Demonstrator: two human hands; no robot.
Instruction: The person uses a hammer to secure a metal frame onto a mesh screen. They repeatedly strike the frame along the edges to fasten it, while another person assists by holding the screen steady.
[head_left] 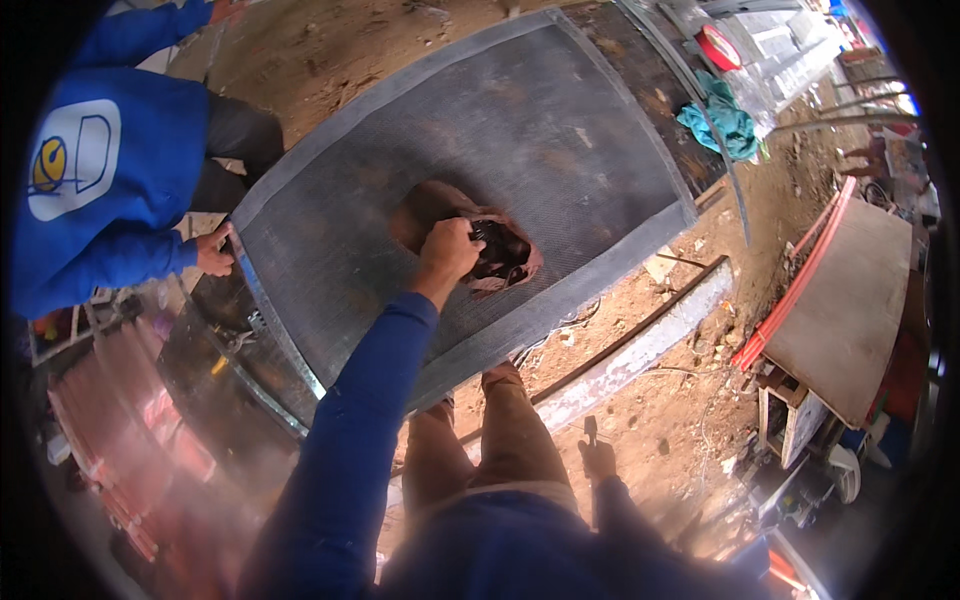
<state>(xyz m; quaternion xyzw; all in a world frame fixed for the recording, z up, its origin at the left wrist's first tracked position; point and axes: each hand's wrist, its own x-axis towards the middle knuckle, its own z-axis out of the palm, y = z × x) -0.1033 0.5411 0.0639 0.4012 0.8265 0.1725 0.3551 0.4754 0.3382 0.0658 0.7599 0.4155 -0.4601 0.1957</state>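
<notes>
The left hand (pixel 450 250) is resting at the mouth of a crumpled brown bag (pixel 533 262) near the middle of the frame. Its fingers are curling inward and their tips are pressing in among dark contents (pixel 498 250); the hand is looking mostly closed, but the tips are being hidden, so whether it is gripping a piece or only touching one I cannot tell. The bag is lying with its mouth open on a dark mesh panel (pixel 560 120) with a grey border, which is filling the upper middle of the frame.

The right hand (pixel 598 460), lower and right of centre, is closing around the lower end of a small dark tool (pixel 591 430), its flat end sticking up past the fingers. This hand is hanging well apart from the bag, over bare soil (pixel 650 410).

At the left of the frame, a co-worker in blue is standing beside the panel, that person's hand (pixel 214 250) touching its left edge. A crumpled teal cloth (pixel 722 118) is lying at the upper right.
</notes>
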